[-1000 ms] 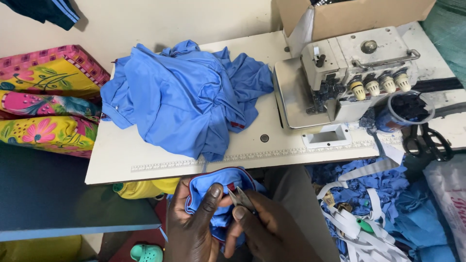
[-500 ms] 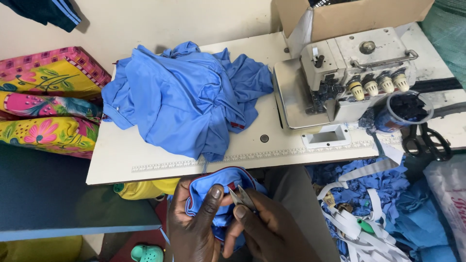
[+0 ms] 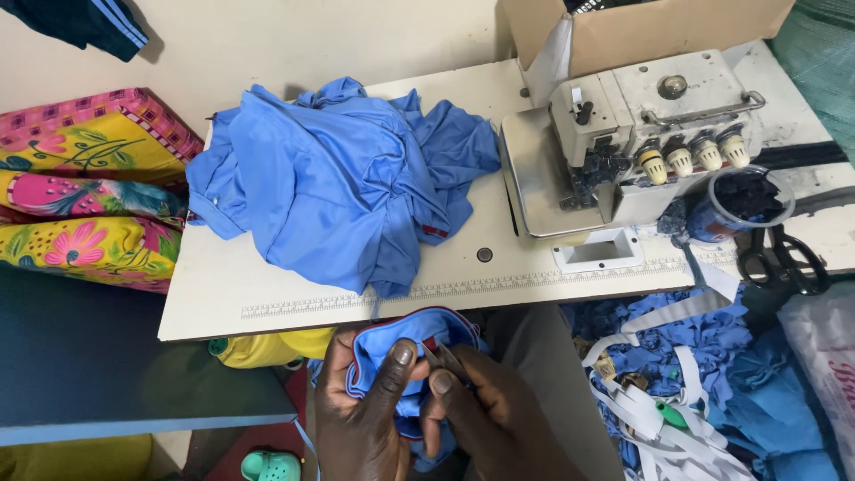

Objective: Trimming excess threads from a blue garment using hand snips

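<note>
A blue garment piece with red trim (image 3: pixel 405 334) lies bunched in my lap below the table's front edge. My left hand (image 3: pixel 361 414) grips it, thumb pressed on the fabric. My right hand (image 3: pixel 494 419) holds a small metal thread snip (image 3: pixel 443 359) whose tips touch the garment's edge beside my left thumb. A pile of blue garments (image 3: pixel 338 183) rests on the white sewing table (image 3: pixel 214 294) above my hands.
A white overlock sewing machine (image 3: pixel 641 134) stands at the table's right, with a cardboard box (image 3: pixel 641 27) behind it, a cup of scraps (image 3: pixel 739 205) and black scissors (image 3: pixel 788 258) beside it. Blue offcuts and white strips (image 3: pixel 686 374) lie at right. Floral cushions (image 3: pixel 80 196) sit at left.
My hands and the garment piece stay in nearly the same place; the snip has shifted slightly against the fabric's edge. The view has drifted a little.
</note>
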